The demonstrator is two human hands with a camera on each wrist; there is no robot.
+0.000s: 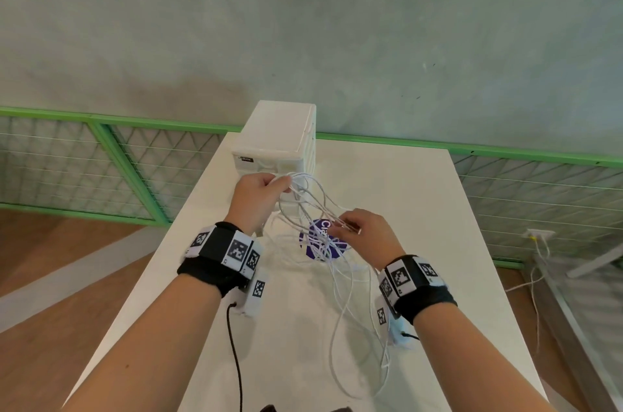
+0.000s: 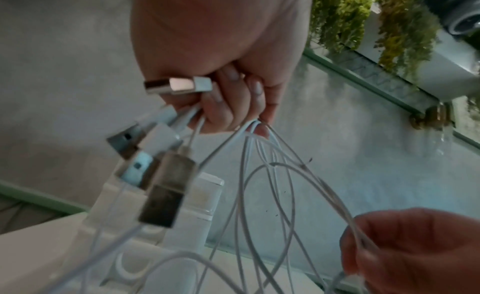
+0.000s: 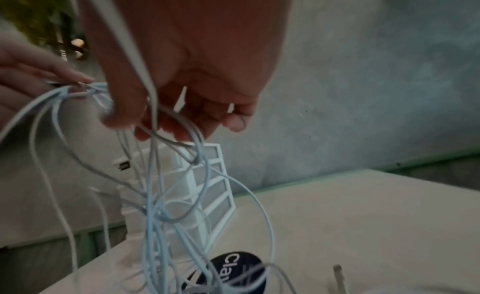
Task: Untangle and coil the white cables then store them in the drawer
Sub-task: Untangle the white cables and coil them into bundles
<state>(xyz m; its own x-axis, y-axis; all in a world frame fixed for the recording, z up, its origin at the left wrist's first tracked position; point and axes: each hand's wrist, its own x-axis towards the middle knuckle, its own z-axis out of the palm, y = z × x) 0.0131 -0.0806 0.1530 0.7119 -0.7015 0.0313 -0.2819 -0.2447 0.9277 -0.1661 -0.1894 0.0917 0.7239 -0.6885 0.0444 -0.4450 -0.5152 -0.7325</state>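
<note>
Head view bright and evenly lit, soft shadows on the table (image 1: pixel 404 196), wide-angle bending at the edges, both wrist views dimmer, grainy, motion-blurred, nearest plugs (image 2: pixel 161 195) out of focus

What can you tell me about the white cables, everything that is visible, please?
The white cables are several thin, flexible cords, looped and crossed in a tangle. The left hand grips one bunch, from which silver USB plugs stick out. The right hand pinches some strands lower down. Between the hands the loops hang in the air; the rest trails down onto the white table, over a dark round sticker.
</note>
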